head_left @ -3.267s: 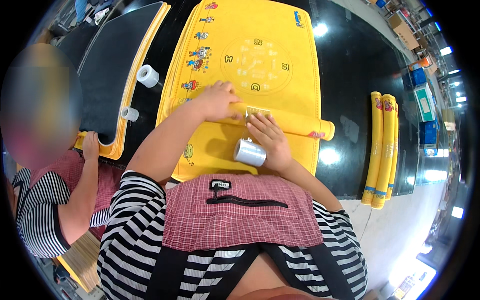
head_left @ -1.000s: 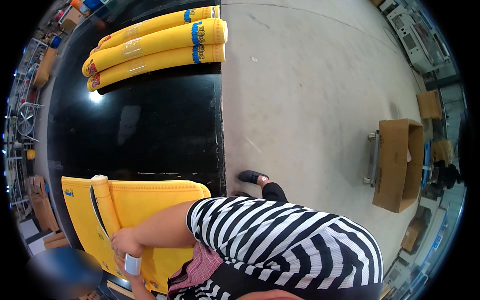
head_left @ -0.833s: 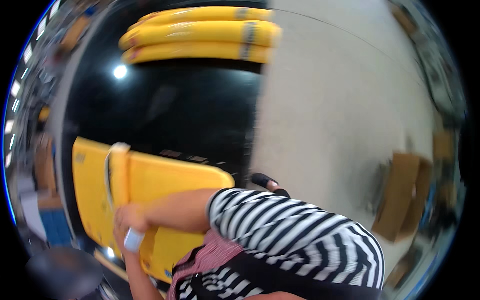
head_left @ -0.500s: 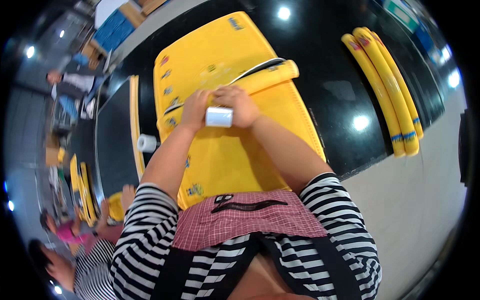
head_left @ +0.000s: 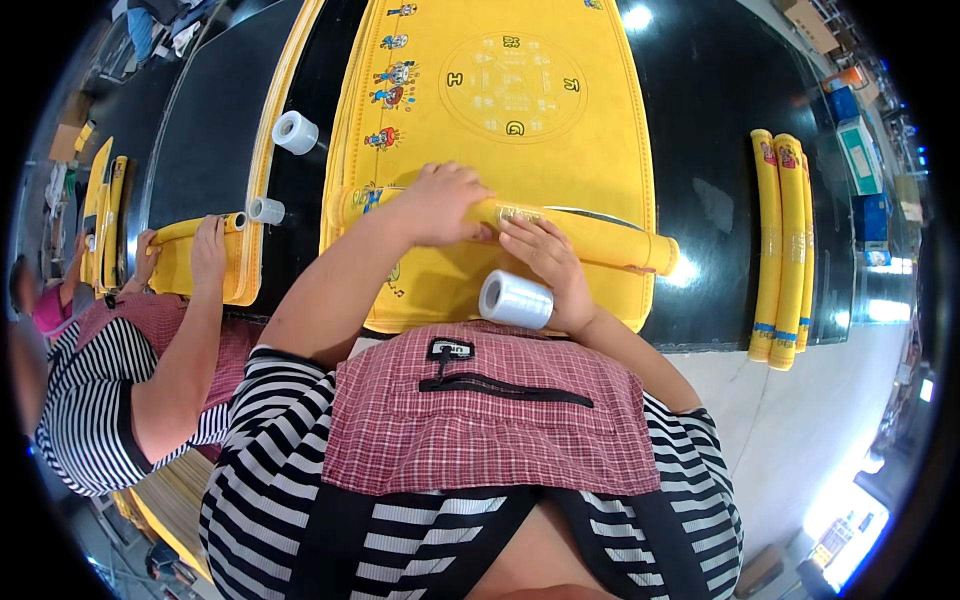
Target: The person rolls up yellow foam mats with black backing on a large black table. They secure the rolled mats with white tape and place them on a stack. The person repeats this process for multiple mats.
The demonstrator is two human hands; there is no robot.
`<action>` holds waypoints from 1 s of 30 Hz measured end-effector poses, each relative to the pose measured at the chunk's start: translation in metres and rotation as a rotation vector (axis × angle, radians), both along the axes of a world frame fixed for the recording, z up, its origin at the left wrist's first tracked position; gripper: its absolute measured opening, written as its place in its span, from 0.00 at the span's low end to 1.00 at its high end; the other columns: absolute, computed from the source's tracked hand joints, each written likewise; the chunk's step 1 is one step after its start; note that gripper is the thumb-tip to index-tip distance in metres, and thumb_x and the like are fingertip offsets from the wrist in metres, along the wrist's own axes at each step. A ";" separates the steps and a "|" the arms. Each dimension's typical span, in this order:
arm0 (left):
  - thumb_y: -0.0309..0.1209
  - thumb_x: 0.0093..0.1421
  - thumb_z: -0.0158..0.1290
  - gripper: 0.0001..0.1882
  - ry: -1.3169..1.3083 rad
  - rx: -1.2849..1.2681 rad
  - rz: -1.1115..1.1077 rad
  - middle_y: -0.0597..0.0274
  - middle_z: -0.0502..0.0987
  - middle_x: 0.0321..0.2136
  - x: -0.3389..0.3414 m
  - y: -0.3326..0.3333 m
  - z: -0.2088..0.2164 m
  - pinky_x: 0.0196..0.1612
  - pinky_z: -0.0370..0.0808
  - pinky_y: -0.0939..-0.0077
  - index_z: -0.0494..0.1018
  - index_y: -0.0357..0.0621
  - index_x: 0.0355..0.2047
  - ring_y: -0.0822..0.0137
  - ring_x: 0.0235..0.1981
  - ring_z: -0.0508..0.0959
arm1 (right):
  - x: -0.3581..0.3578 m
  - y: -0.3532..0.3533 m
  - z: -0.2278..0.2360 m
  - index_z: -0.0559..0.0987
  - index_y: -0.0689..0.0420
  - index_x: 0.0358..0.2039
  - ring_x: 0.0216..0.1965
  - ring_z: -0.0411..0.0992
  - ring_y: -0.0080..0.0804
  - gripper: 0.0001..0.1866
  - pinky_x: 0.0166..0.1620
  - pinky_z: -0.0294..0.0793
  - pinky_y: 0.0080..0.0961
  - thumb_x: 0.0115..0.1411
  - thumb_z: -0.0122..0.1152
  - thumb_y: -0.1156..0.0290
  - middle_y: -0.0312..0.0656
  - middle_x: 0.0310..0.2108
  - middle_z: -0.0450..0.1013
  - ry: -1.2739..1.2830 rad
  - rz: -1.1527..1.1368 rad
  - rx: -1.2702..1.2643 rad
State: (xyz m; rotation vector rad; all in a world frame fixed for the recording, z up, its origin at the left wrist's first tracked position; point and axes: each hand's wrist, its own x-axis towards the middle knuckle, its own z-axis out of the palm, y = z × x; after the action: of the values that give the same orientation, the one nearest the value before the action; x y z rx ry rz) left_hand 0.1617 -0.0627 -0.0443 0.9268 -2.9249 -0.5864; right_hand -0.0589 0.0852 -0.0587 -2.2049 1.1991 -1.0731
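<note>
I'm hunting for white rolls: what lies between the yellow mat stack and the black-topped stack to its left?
In the head view: a larger white roll, a smaller white roll and black tabletop.

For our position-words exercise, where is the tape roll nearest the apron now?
In the head view, the tape roll is just right of centre, beside the right hand, between the rolled mat and the apron.

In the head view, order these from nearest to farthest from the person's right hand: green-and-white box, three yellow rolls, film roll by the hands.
1. Film roll: close beside the right hand, lower left.
2. Three yellow rolls: out to the right.
3. Green-and-white box: farther, upper right.
</note>
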 end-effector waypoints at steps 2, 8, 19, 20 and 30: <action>0.42 0.58 0.64 0.28 0.028 -0.035 0.057 0.52 0.77 0.52 -0.004 -0.012 0.001 0.62 0.66 0.54 0.75 0.45 0.57 0.51 0.58 0.72 | -0.001 -0.022 -0.004 0.76 0.57 0.62 0.65 0.70 0.48 0.37 0.69 0.62 0.48 0.51 0.74 0.62 0.49 0.62 0.74 -0.004 -0.012 -0.063; 0.32 0.58 0.61 0.28 0.090 0.017 0.240 0.53 0.73 0.57 -0.021 0.015 0.004 0.66 0.61 0.52 0.73 0.47 0.60 0.51 0.63 0.69 | -0.027 -0.120 -0.020 0.83 0.61 0.51 0.46 0.81 0.35 0.21 0.49 0.80 0.33 0.56 0.73 0.72 0.46 0.47 0.81 -0.426 -0.169 0.287; 0.41 0.54 0.69 0.43 0.037 -0.223 0.211 0.53 0.67 0.64 -0.065 -0.097 -0.022 0.70 0.60 0.53 0.63 0.42 0.66 0.52 0.66 0.66 | -0.049 -0.193 0.008 0.84 0.62 0.48 0.44 0.80 0.33 0.13 0.48 0.79 0.29 0.62 0.66 0.77 0.44 0.43 0.82 -0.535 -0.160 0.326; 0.41 0.52 0.70 0.43 -0.023 -0.131 0.195 0.54 0.68 0.62 -0.072 -0.107 -0.015 0.68 0.62 0.54 0.64 0.43 0.65 0.52 0.65 0.68 | -0.054 -0.187 -0.005 0.84 0.62 0.49 0.46 0.80 0.32 0.14 0.50 0.79 0.28 0.62 0.66 0.77 0.45 0.46 0.82 -0.435 -0.173 0.360; 0.46 0.55 0.69 0.35 -0.088 -0.101 0.051 0.53 0.76 0.54 -0.078 -0.162 -0.019 0.57 0.76 0.55 0.72 0.49 0.60 0.49 0.56 0.77 | -0.048 -0.182 -0.033 0.84 0.54 0.50 0.60 0.76 0.43 0.20 0.65 0.69 0.45 0.54 0.72 0.72 0.43 0.55 0.80 -0.302 -0.128 0.254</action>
State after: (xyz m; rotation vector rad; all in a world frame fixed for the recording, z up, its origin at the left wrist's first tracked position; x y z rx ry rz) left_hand 0.0839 -0.2249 -0.0628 1.0376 -2.9646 -0.4013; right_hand -0.1073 -0.0970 -0.0919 -1.7252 1.2721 -1.1813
